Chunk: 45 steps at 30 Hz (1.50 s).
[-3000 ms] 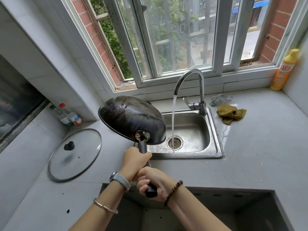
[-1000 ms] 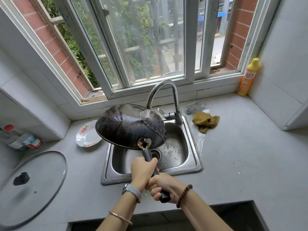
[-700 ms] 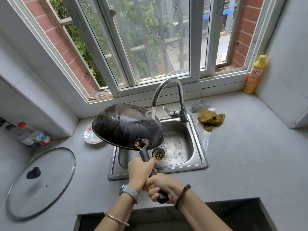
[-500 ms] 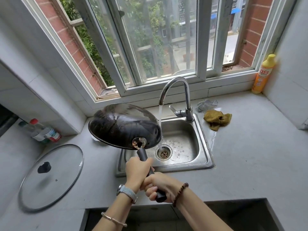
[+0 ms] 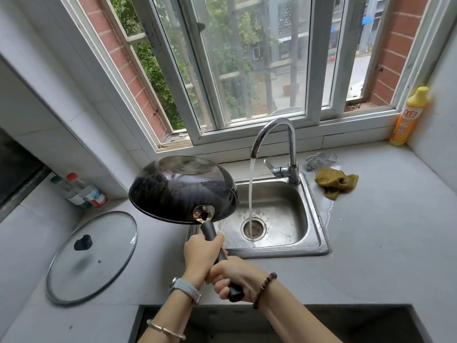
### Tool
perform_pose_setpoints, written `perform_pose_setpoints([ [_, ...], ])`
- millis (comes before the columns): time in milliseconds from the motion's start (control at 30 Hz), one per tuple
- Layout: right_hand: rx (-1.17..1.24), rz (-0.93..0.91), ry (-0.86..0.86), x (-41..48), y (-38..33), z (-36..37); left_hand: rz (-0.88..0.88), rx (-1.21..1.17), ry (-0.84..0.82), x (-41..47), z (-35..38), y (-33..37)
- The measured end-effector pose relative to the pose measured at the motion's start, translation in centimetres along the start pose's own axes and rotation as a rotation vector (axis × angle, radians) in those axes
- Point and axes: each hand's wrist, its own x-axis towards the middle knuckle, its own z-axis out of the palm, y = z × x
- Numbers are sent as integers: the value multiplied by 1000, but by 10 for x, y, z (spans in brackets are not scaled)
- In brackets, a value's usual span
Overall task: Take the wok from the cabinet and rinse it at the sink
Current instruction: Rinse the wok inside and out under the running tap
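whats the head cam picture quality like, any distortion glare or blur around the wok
Head view: the wide-angle lens fans the window frame uprights outward; soft daylight, only faint shadows; pale sheen on the wok and glints on the sink rim and faucet; wok and faucet look sharp, no clear motion blur.

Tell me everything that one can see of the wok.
The wok is round, deep and black, seemingly metal, with a wet shine. It is tipped, outer side toward the camera; the inside is hidden. A brass-coloured riveted plate joins it to a dark handle. The left hand grips the handle near the bowl, the right hand its end. It hangs over the left edge of the sink, beside the running water, which misses it.
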Motion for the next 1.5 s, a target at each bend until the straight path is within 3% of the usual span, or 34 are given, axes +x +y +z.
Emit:
perform_pose_setpoints([
  [767,-190,-53,334,-27,6,-106,-103,-431,-280,-25,111,40],
  [1033,-227,-38,227,-34,3,-103,-117,-368,-197,-21,111,30],
  [1500,129,75,-14,-16,26,-53,-35,44,-79,-26,54,5],
])
